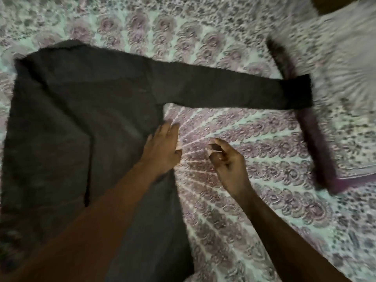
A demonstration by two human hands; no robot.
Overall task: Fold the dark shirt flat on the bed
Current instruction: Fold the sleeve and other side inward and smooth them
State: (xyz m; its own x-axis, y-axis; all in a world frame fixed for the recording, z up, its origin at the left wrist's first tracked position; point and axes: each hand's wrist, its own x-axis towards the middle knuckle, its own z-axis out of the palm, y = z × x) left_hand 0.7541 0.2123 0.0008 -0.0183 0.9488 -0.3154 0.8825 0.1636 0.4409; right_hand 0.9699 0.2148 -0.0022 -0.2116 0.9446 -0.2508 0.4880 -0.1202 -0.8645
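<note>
Sleeve (223, 88) runs 9–3 o'clock, at 12 from R hand (225, 159) (nearer, loosely curled, empty); L hand (162, 147) flat on shirt (81, 119) edge.

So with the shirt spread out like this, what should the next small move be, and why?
Probably the right hand should reach for the cuff and fold the outstretched sleeve over the shirt body. The sleeve lies straight out on the bedsheet, the right hand holds nothing, and the left hand lies flat at the shirt's side edge.

The shirt (85, 119) lies on the bed (254, 200), pillow (350, 98) at its right.
</note>
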